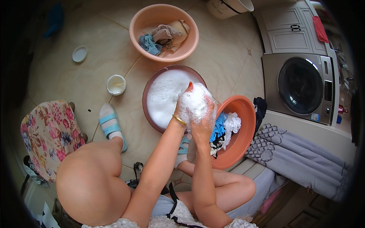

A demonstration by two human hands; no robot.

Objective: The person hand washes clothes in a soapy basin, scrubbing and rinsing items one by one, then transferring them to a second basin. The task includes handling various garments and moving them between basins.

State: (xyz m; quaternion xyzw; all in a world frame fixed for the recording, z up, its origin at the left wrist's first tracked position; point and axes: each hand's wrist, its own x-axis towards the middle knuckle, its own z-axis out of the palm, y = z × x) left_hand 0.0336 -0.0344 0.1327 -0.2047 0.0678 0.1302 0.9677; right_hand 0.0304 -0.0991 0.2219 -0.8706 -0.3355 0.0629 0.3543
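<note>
My left hand (180, 109), with a gold bangle at its wrist, and my right hand (203, 129) are close together over the right side of a reddish-brown basin (145, 106). A thick mass of white foam (196, 99) covers the fingers of both. Whether a cloth or other item is inside that foam is hidden. A red tip (190, 84) sticks up at the top of the left hand. White suds (168, 94) fill the basin, and anything under them is out of sight. Just right of my right hand, an orange basin (246, 125) holds blue (219, 125), white (232, 123) and black clothes.
Beyond the suds, a peach basin (164, 10) holds wet-looking clothes (166, 34). An open tub (116, 85) and a lid (79, 53) lie on the tiled floor. A floral-covered seat (52, 136) stands left, a washing machine (299, 85) right. A white bucket (228, 8) stands farther back.
</note>
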